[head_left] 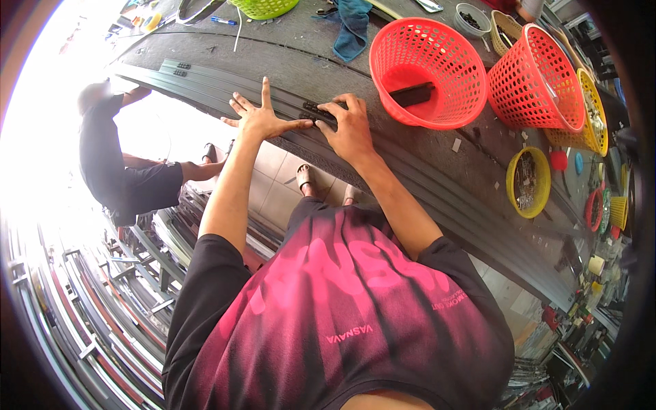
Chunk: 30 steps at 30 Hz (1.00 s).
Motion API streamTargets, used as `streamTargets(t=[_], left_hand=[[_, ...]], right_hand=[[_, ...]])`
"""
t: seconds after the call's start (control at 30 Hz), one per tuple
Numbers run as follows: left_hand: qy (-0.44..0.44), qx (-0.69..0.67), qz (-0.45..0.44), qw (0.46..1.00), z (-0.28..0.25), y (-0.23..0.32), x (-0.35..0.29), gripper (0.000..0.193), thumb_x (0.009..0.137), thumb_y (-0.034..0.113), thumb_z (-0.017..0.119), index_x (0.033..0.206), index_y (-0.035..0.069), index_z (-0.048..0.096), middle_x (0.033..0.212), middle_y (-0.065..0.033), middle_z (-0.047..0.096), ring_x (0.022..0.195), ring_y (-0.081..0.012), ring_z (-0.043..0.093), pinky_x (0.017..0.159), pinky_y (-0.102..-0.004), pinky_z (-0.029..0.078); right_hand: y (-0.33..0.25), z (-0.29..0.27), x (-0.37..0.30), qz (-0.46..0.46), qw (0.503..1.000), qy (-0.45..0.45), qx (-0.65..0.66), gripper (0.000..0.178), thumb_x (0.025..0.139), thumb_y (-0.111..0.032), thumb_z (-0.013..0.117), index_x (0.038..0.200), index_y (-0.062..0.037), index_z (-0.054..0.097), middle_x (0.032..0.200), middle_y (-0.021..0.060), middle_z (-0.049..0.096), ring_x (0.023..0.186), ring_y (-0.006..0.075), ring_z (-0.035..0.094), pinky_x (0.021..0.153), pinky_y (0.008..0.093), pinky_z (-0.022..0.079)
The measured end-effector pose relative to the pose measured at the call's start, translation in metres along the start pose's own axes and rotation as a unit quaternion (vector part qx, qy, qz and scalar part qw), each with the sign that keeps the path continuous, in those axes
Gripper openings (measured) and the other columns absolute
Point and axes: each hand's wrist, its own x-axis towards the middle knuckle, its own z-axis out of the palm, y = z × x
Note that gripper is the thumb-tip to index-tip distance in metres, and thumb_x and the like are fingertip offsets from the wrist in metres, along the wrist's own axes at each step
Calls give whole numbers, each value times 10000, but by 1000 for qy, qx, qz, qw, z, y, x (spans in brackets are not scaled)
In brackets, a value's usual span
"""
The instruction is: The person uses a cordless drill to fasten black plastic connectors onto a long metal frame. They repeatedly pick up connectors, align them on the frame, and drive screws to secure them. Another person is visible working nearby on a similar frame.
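Observation:
Long dark grey metal profiles [437, 195] lie side by side along the near edge of the bench. My left hand [258, 123] is spread over them, fingers apart, its thumb reaching right to a small black part on the profiles. My right hand [350, 135] is bent over the same spot, thumb and forefinger about the small black part [328, 117]. Another black piece [311, 106] shows beside the forefinger tip. Exactly how the fingers meet the part is too small to tell. Farther left, more small black parts [181, 70] sit on the profiles.
A red basket [429, 51] holding a black piece stands beyond my right hand. Another red basket [529, 85], a yellow basket [528, 208] of small metal parts and a blue cloth [351, 33] are on the bench. At left, a person [113, 147] bends near the profiles' end.

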Motion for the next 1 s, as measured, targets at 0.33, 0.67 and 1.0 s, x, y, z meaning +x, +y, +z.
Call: streamTargets(t=[0.33, 0.67, 1.0], left_hand=[[0, 5, -8, 1000, 0, 1, 1, 1870, 484, 1130, 805, 1890, 300, -107, 1819, -547, -3, 1749, -658, -36, 1243, -952, 72], [-16, 22, -17, 1000, 0, 0, 6, 1865, 490, 1137, 795, 1887, 305, -118, 1828, -533, 7, 1763, -625, -35, 1257, -942, 71], [-10, 23, -12, 1000, 0, 0, 5, 1867, 488, 1144, 786, 1889, 297, -110, 1827, -535, 4, 1755, -645, -27, 1257, -939, 68]], right_hand=[[5, -4, -9, -4, 1000, 23, -17, 366, 877, -189, 965, 1231, -141, 885, 1353, 149, 682, 1314, 387, 609, 1173, 503, 531], [9, -19, -21, 15, 1000, 4, -17, 389, 915, -185, 950, 1293, -138, 873, 1355, 128, 677, 1333, 374, 590, 1199, 486, 517], [12, -20, -22, 15, 1000, 8, 14, 395, 880, -178, 959, 1262, -118, 875, 1336, 152, 684, 1350, 401, 591, 1234, 521, 491]])
